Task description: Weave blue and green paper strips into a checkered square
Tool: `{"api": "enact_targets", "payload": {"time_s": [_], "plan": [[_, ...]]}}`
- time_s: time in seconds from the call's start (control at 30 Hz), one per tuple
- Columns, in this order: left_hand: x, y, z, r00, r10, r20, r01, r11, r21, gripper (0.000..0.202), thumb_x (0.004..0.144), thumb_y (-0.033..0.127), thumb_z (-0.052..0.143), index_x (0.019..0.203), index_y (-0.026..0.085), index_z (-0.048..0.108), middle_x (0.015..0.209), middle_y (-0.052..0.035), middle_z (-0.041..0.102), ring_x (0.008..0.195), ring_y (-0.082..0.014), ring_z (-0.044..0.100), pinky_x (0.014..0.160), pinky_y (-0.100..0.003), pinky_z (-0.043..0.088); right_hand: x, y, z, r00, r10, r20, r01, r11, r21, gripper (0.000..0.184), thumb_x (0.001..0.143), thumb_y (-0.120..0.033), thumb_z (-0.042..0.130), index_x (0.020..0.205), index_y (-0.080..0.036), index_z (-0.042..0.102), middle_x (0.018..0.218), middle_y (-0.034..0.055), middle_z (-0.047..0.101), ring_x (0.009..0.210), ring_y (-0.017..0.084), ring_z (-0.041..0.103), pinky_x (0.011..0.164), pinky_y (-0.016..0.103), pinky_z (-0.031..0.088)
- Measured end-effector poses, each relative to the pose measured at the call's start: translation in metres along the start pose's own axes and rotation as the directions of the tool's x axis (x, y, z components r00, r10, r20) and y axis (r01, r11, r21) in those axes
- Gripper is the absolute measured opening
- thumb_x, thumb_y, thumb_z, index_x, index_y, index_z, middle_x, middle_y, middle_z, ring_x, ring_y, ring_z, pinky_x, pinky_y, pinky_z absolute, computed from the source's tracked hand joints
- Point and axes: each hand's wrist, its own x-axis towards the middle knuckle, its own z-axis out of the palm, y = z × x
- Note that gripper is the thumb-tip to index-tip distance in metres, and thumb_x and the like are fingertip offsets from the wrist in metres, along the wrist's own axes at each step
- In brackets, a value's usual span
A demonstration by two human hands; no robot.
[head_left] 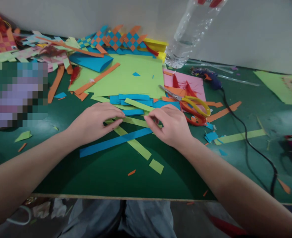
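My left hand (96, 120) is above the table, thumb and index finger nearly together at the end of a light green paper strip (136, 121). That strip runs across to my right hand (170, 127), whose fingers are curled in a pinch over it; the exact grip is partly hidden. Below the hands, a blue paper strip (106, 142) crosses another green strip (138, 147). Several short blue strips (133, 98) lie just beyond my fingertips. A small green paper piece (156, 166) rests nearer the table edge.
Orange-and-yellow scissors (195, 107) lie beyond my right hand. Behind are green paper sheets (128, 74), woven paper fish (114, 39) and a water bottle (187, 36). A glue gun (207, 77) trails a black cord (245, 129) down the right side. Paper scraps (46, 54) heap at left.
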Motion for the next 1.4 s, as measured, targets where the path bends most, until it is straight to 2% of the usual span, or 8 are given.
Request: {"api": "enact_targets", "payload": {"time_s": [0.17,0.3,0.5,0.77,0.97,1.13,1.27,1.4], "plan": [[0.001,0.000,0.000,0.999,-0.007,0.036,0.007,1.000,0.006,0.038,0.107,0.039,0.047,0.107,0.018,0.078,0.102,-0.0083,0.081,0.097,-0.0251,0.075,0.091,-0.039,0.058,0.001,-0.001,-0.001,0.995,-0.104,0.011,0.104,0.987,-0.119,0.031,0.104,-0.024,0.051,0.075,-0.022,0.062,0.057,-0.0027,0.060,0.055,0.014,0.049,0.085,0.033,0.053],[-0.001,-0.001,0.000,0.999,-0.034,0.033,0.033,0.999,0.030,0.039,0.107,0.042,0.047,0.113,0.017,0.077,0.104,-0.0103,0.081,0.100,-0.0273,0.075,0.090,-0.041,0.058,0.001,-0.004,-0.002,0.983,-0.185,0.010,0.185,0.977,-0.102,0.027,0.103,-0.021,0.054,0.078,-0.020,0.065,0.061,-0.0010,0.066,0.055,0.013,0.053,0.088,0.035,0.055],[-0.002,-0.004,0.000,0.998,-0.028,0.050,0.027,0.999,0.027,0.037,0.108,0.045,0.048,0.113,0.020,0.075,0.105,-0.0083,0.081,0.100,-0.0267,0.075,0.090,-0.041,0.057,0.001,-0.005,-0.001,0.984,-0.177,0.020,0.177,0.983,-0.043,0.024,0.102,-0.021,0.055,0.081,-0.021,0.067,0.066,-0.0004,0.073,0.059,0.014,0.062,0.088,0.036,0.057],[-0.001,-0.010,0.005,1.000,0.010,0.009,-0.010,0.999,0.031,0.048,0.106,0.061,0.045,0.111,0.023,0.073,0.102,-0.0072,0.081,0.098,-0.0275,0.075,0.088,-0.043,0.055,0.003,-0.008,0.002,0.984,-0.176,0.011,0.175,0.982,0.075,0.015,0.099,-0.019,0.060,0.088,-0.019,0.069,0.076,0.0028,0.078,0.069,0.016,0.069,0.090,0.034,0.057],[-0.001,-0.007,0.008,0.999,-0.006,-0.052,0.010,0.997,0.070,0.037,0.107,0.051,0.051,0.103,0.024,0.075,0.098,-0.0059,0.081,0.095,-0.0272,0.076,0.088,-0.043,0.054,0.003,-0.008,0.003,0.985,-0.167,0.045,0.161,0.980,0.116,0.015,0.100,-0.020,0.059,0.091,-0.018,0.071,0.080,0.0043,0.078,0.074,0.018,0.070,0.089,0.035,0.057],[0.000,-0.006,0.008,0.998,0.023,-0.056,-0.019,0.997,0.080,0.031,0.107,0.041,0.053,0.096,0.023,0.075,0.093,-0.0034,0.082,0.090,-0.0241,0.076,0.088,-0.040,0.053,0.002,-0.007,0.006,0.985,-0.164,0.058,0.156,0.981,0.118,0.016,0.101,-0.019,0.058,0.092,-0.018,0.071,0.080,0.0045,0.078,0.075,0.018,0.070,0.088,0.035,0.056],[0.001,-0.004,0.006,0.996,0.043,-0.076,-0.034,0.992,0.121,0.031,0.109,0.038,0.050,0.094,0.023,0.074,0.093,-0.0024,0.082,0.088,-0.0224,0.076,0.089,-0.041,0.052,0.002,-0.006,0.008,0.987,-0.153,0.040,0.147,0.982,0.119,0.012,0.102,-0.016,0.058,0.101,-0.018,0.070,0.084,0.0037,0.078,0.075,0.016,0.069,0.093,0.034,0.055],[0.002,0.004,-0.001,0.995,0.028,-0.096,-0.011,0.984,0.180,0.029,0.109,0.037,0.049,0.093,0.029,0.072,0.098,0.0009,0.083,0.091,-0.0220,0.078,0.094,-0.046,0.051,0.001,-0.006,0.007,0.986,-0.167,-0.006,0.166,0.973,0.163,0.015,0.099,-0.014,0.062,0.112,-0.018,0.067,0.090,0.0039,0.079,0.082,0.018,0.072,0.097,0.037,0.054]]}}
